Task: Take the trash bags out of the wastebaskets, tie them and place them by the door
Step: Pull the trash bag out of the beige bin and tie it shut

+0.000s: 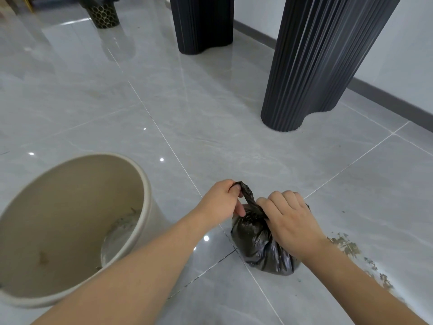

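Black trash bag [260, 242] under right hand [290, 219]

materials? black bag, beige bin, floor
Trash bag: thin black plastic film, glossy; it crinkles and twists into a strap. Wastebasket: looks like moulded plastic, matte beige, smooth thin rim; could be coated. Floor: polished grey marble-look tile, with grout lines and sharp lamp reflections.

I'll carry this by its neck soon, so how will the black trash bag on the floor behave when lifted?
The trash bag will probably hang floppy: its thin film is crumpled and slumps on the floor. It looks small and bulges only modestly, so likely light. The glossy plastic may slip, so keep a firm grip on the twisted neck.
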The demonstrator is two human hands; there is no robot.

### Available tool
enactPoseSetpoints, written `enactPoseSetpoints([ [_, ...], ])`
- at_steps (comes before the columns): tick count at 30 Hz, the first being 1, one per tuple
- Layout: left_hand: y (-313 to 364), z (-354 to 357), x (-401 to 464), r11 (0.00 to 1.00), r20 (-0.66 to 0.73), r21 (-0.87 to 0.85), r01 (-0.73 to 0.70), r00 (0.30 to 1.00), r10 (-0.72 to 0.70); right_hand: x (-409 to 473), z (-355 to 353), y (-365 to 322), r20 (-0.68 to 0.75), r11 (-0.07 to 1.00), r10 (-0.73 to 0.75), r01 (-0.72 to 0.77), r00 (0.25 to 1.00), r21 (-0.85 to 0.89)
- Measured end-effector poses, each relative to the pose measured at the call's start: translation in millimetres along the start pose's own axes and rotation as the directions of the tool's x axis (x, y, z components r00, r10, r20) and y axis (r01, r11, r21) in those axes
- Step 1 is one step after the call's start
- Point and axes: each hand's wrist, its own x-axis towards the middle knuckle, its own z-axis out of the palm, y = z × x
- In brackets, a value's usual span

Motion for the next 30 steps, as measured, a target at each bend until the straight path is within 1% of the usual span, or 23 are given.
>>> enactPoseSetpoints([
  [3, 0.1, 1.3, 0.3, 0.998, -0.016, -0.019, 0.056, 0.998, -0.056, 0.0, -0.5, 2.0, -0.037, 1.0, -0.014, 0.014, 0.999, 0.002],
  [6, -0.5, 3.3, -0.3, 0.998, -0.082, -0.009, 0.06, 0.995, -0.061, 1.8, -3.9, 6.4, -0.001, 1.0, -0.008, 0.008, 1.0, 0.006],
  [7, -2.0, 3.9, -2.7, 0.999, -0.108, 0.002, 0.054, 0.993, -0.054, 3.2, -6.2, 7.7, 0.034, 0.999, 0.037, -0.039, 0.999, 0.035],
  [8, -4.8, 4.4, -6.6, 0.999, -0.128, 0.044, 0.027, 0.992, -0.021, 4.9, -8.7, 7.7, 0.088, 0.988, 0.121, -0.129, 0.989, 0.089],
  [9, -8.8, 4.7, -11.1, 0.992, -0.136, 0.119, -0.038, 0.989, 0.055, 7.8, -11.6, 7.0, 0.174, 0.948, 0.236, -0.266, 0.956, 0.174],
  [10, -12.6, 5.1, -15.8, 0.969, -0.128, 0.217, -0.114, 0.981, 0.145, 11.5, -13.4, 7.5, 0.291, 0.865, 0.346, -0.423, 0.892, 0.269],
  [11, -16.2, 5.5, -19.7, 0.935, -0.1, 0.299, -0.19, 0.968, 0.229, 15.3, -13.9, 8.7, 0.43, 0.737, 0.411, -0.571, 0.804, 0.362],
  [12, -18.2, 6.4, -23.3, 0.905, -0.056, 0.353, -0.238, 0.96, 0.275, 18.9, -14.0, 10.0, 0.557, 0.59, 0.427, -0.686, 0.712, 0.425],
  [13, -21.0, 7.8, -23.9, 0.882, -0.012, 0.397, -0.254, 0.959, 0.282, 20.9, -12.6, 11.8, 0.647, 0.459, 0.413, -0.76, 0.641, 0.46],
  [14, -22.5, 9.4, -23.9, 0.86, 0.024, 0.443, -0.255, 0.962, 0.273, 22.7, -12.5, 12.9, 0.71, 0.335, 0.392, -0.809, 0.585, 0.483],
  [16, -25.7, 12.7, -21.6, 0.815, 0.049, 0.523, -0.248, 0.964, 0.262, 25.1, -14.1, 14.4, 0.793, 0.136, 0.347, -0.864, 0.5, 0.485],
  [17, -26.2, 14.1, -20.8, 0.795, 0.055, 0.552, -0.251, 0.963, 0.266, 25.5, -15.2, 15.0, 0.826, 0.056, 0.314, -0.878, 0.468, 0.476],
  [18, -26.9, 15.0, -20.1, 0.772, 0.067, 0.584, -0.25, 0.963, 0.261, 25.7, -16.4, 15.3, 0.853, 0.0, 0.279, -0.889, 0.441, 0.459],
  [20, -29.0, 15.9, -19.1, 0.691, 0.107, 0.674, -0.262, 0.96, 0.259, 26.7, -19.3, 16.7, 0.883, -0.048, 0.22, -0.899, 0.415, 0.435],
  [22, -31.6, 15.8, -20.3, 0.595, 0.117, 0.756, -0.274, 0.95, 0.289, 26.6, -22.6, 18.3, 0.899, -0.097, 0.158, -0.9, 0.409, 0.426],
  [24, -34.5, 15.1, -21.6, 0.539, 0.097, 0.797, -0.272, 0.939, 0.331, 24.2, -24.1, 21.5, 0.909, -0.215, 0.066, -0.884, 0.411, 0.415],
  [27, -38.4, 13.7, -21.0, 0.513, 0.054, 0.823, -0.244, 0.933, 0.357, 22.3, -24.1, 25.4, 0.892, -0.436, -0.09, -0.822, 0.443, 0.365],
  [28, -38.9, 13.2, -20.3, 0.511, 0.04, 0.827, -0.232, 0.932, 0.359, 21.8, -23.7, 25.5, 0.886, -0.486, -0.113, -0.803, 0.449, 0.345],
  [30, -39.2, 12.1, -18.3, 0.511, 0.016, 0.833, -0.213, 0.932, 0.362, 21.5, -22.8, 24.9, 0.892, -0.538, -0.113, -0.781, 0.438, 0.316],
])
